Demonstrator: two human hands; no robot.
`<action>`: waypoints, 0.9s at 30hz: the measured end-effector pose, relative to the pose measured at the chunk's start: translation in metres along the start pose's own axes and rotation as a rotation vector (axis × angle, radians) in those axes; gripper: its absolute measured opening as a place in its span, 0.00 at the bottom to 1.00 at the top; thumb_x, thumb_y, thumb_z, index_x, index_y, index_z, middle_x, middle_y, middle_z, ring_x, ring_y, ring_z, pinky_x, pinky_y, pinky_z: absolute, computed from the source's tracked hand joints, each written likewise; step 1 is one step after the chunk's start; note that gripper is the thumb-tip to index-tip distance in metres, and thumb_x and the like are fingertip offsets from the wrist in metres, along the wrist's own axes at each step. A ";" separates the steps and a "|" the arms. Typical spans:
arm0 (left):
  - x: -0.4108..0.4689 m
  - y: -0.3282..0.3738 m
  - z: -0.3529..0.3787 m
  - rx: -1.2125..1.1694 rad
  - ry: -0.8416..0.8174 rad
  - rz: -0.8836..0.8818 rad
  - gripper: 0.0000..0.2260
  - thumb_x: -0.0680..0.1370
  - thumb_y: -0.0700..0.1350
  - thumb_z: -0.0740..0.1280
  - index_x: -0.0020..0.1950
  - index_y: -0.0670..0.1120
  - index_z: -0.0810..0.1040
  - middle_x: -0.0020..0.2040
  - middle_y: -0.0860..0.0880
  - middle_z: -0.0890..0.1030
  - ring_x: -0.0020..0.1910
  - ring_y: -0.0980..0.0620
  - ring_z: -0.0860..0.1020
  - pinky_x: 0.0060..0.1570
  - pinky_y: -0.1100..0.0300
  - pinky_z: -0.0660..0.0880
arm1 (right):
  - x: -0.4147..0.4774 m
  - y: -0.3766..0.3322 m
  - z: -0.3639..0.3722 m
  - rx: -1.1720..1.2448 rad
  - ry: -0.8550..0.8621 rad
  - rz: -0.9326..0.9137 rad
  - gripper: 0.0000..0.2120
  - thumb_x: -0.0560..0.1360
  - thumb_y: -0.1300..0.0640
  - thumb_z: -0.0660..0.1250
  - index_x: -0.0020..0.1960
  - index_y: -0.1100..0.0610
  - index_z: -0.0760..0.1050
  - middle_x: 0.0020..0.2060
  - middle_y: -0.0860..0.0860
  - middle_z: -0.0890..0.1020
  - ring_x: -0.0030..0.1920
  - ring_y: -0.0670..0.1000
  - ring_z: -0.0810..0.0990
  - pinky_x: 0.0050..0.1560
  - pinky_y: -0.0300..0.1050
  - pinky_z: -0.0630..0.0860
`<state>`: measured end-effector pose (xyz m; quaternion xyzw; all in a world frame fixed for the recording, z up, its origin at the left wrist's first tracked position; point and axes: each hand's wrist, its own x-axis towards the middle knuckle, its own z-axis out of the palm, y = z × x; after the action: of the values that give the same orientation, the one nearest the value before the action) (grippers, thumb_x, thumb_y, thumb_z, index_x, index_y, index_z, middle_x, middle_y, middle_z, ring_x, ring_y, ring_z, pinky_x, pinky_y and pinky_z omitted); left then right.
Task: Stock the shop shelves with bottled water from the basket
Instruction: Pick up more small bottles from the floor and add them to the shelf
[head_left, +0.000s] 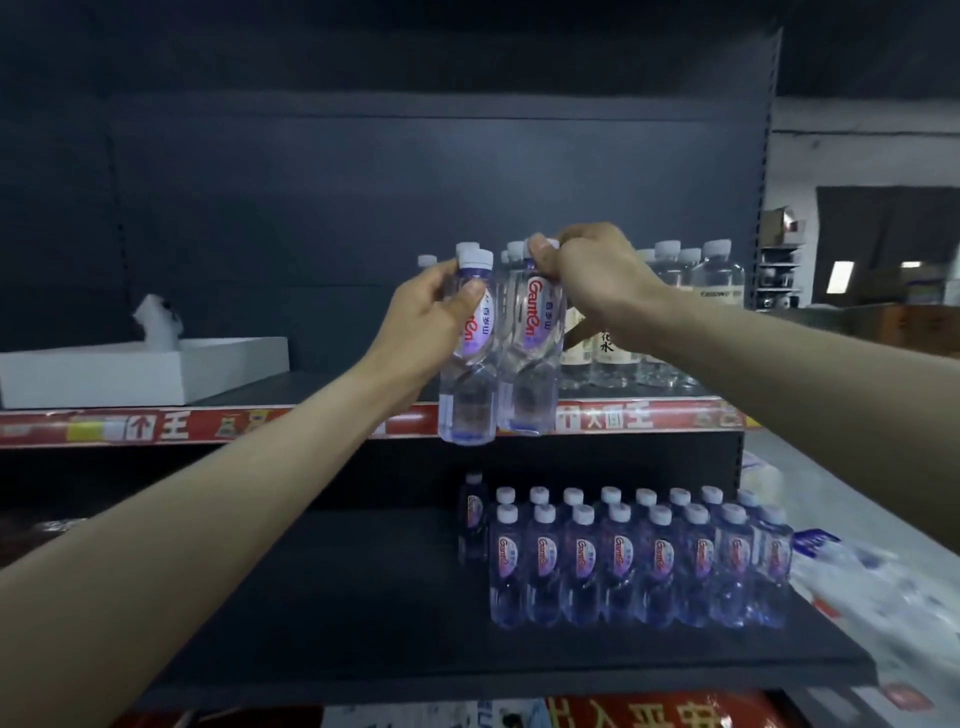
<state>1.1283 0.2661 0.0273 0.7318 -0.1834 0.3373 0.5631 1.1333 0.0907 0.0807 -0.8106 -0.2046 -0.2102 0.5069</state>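
My left hand (434, 322) grips a clear water bottle (467, 395) with a white cap and a red and purple label, held upright in front of the upper shelf's red edge strip (208, 423). Right beside it, my right hand (592, 280) pinches the neck of a second, matching bottle (530, 384), also upright at the shelf's front edge. Behind them on the upper shelf stand several more bottles (717, 280). On the lower shelf (337, 597) two rows of the same bottles (639, 561) stand at the right. The basket is out of sight.
A white open box (156, 369) sits on the upper shelf at the left, with a white crumpled thing behind it. Plastic-wrapped bottle packs (883, 582) lie to the right of the lower shelf. A dark back panel (363, 208) closes the shelving behind.
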 end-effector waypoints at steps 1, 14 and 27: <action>-0.006 -0.002 0.003 0.003 -0.013 -0.001 0.13 0.86 0.43 0.65 0.70 0.45 0.79 0.53 0.54 0.85 0.49 0.60 0.85 0.54 0.53 0.82 | -0.003 0.006 0.001 -0.008 -0.004 0.002 0.16 0.84 0.49 0.61 0.51 0.60 0.79 0.45 0.59 0.85 0.46 0.62 0.86 0.40 0.65 0.85; -0.126 -0.119 0.044 -0.070 -0.210 -0.244 0.15 0.84 0.42 0.67 0.67 0.59 0.77 0.63 0.59 0.83 0.63 0.53 0.82 0.64 0.41 0.79 | -0.093 0.169 0.033 0.030 -0.158 0.208 0.13 0.82 0.44 0.65 0.56 0.51 0.80 0.44 0.54 0.84 0.43 0.57 0.84 0.47 0.66 0.84; -0.159 -0.243 0.085 -0.030 -0.239 -0.340 0.21 0.86 0.43 0.64 0.74 0.63 0.69 0.69 0.60 0.78 0.67 0.51 0.80 0.66 0.38 0.77 | -0.086 0.288 0.096 0.046 -0.192 0.322 0.06 0.86 0.52 0.62 0.58 0.53 0.74 0.38 0.48 0.74 0.35 0.49 0.73 0.35 0.49 0.74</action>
<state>1.1983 0.2402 -0.2665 0.7786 -0.1277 0.1456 0.5969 1.2318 0.0517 -0.2167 -0.8375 -0.1244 -0.0433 0.5303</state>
